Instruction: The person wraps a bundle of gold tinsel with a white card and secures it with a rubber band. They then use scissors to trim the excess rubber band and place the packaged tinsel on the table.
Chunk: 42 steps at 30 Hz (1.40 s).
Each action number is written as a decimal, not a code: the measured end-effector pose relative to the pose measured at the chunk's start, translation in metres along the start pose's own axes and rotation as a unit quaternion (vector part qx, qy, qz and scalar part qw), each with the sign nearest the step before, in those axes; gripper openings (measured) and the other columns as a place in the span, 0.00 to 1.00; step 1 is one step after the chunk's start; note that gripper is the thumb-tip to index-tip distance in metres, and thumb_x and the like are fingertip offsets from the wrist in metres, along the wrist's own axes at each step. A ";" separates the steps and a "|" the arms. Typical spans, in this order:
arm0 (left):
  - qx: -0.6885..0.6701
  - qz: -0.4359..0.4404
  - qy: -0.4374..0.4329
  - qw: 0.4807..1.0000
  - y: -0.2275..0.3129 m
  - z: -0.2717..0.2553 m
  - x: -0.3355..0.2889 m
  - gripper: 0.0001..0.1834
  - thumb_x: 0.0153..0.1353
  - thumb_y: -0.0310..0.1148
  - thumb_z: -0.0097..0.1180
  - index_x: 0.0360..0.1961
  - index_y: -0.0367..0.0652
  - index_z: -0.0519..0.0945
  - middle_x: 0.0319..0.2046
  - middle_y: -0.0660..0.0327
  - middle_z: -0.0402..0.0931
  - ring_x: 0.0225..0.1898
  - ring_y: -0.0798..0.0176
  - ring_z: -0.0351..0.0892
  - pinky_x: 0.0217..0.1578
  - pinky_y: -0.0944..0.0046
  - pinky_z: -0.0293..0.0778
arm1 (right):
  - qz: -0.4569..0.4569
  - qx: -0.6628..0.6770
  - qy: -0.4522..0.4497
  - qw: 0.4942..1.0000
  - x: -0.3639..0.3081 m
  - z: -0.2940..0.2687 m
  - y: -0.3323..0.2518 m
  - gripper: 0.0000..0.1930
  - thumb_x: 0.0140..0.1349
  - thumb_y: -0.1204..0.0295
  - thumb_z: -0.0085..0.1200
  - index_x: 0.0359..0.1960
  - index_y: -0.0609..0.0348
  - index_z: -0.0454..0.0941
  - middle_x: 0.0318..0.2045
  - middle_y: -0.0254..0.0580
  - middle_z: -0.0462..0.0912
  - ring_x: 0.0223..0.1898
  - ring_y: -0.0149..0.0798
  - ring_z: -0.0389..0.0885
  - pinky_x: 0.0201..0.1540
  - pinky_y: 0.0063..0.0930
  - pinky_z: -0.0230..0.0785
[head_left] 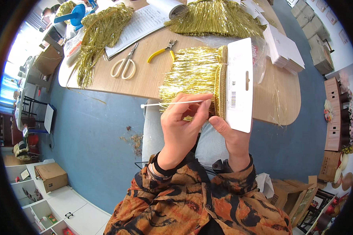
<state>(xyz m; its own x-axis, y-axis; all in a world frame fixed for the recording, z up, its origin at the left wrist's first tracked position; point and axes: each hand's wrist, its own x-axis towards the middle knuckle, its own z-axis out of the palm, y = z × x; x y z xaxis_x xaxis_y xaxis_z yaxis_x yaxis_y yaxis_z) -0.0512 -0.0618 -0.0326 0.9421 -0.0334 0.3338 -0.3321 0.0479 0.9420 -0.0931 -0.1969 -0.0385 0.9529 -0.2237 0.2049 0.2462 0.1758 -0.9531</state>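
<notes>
My left hand (180, 121) pinches a thin white cable tie (157, 104) between thumb and fingertips. The tie's small square head points left, and its other end reaches the trim's braided band. My right hand (235, 137) grips the lower end of a white header card (239, 78) with a hanging slot and a barcode. Gold tinsel fringe trim (192, 66) lies along the card's left side, its shiny strands spreading left over the table edge. Behind the card, most of my right fingers are hidden.
On the wooden table (145, 84) lie white-handled scissors (124, 67) and yellow-handled cutters (161, 51). More gold fringe (219, 19), a loose fringe bundle (102, 31), printed sheets (139, 29), a stack of white cards (282, 49) and a blue tape dispenser-like object (76, 16) sit farther back.
</notes>
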 end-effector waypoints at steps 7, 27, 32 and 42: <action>0.063 -0.017 0.012 0.998 0.006 -0.008 0.006 0.04 0.63 0.21 0.67 0.39 0.35 0.86 0.31 0.62 0.80 0.24 0.74 0.80 0.26 0.73 0.75 | -0.022 -0.004 -0.003 1.000 0.001 0.001 0.003 0.38 0.60 0.70 0.75 0.67 0.65 0.65 0.57 0.42 0.80 0.56 0.33 0.79 0.59 0.28 0.73; 0.166 0.086 -0.008 0.982 0.017 -0.008 0.001 0.06 0.60 0.21 0.68 0.37 0.38 0.83 0.31 0.61 0.78 0.22 0.71 0.80 0.22 0.71 0.75 | 0.036 -0.002 -0.040 0.999 -0.004 -0.006 0.003 0.47 0.53 0.63 0.80 0.69 0.65 0.62 0.60 0.41 0.77 0.59 0.33 0.77 0.62 0.30 0.72; 0.180 0.122 0.028 0.976 0.015 -0.008 0.001 0.07 0.59 0.20 0.69 0.37 0.39 0.83 0.31 0.61 0.78 0.22 0.71 0.80 0.22 0.71 0.77 | 0.061 0.083 -0.053 0.993 -0.006 -0.007 0.001 0.52 0.49 0.67 0.82 0.72 0.63 0.60 0.63 0.39 0.75 0.64 0.33 0.74 0.66 0.32 0.68; 0.182 0.071 -0.033 0.980 0.012 -0.008 0.000 0.05 0.62 0.21 0.66 0.37 0.37 0.83 0.30 0.60 0.78 0.24 0.68 0.81 0.25 0.69 0.79 | 0.033 0.097 -0.087 0.991 -0.012 -0.022 0.008 0.45 0.58 0.77 0.72 0.75 0.64 0.59 0.66 0.43 0.74 0.67 0.37 0.73 0.68 0.34 0.68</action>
<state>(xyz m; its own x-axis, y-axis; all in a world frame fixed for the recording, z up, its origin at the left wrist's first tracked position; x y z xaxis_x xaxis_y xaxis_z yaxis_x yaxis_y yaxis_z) -0.0544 -0.0532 -0.0215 0.8837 -0.1166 0.4532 -0.4662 -0.3032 0.8311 -0.1062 -0.2140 -0.0534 0.9801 -0.0392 0.1945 0.1951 0.3700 -0.9083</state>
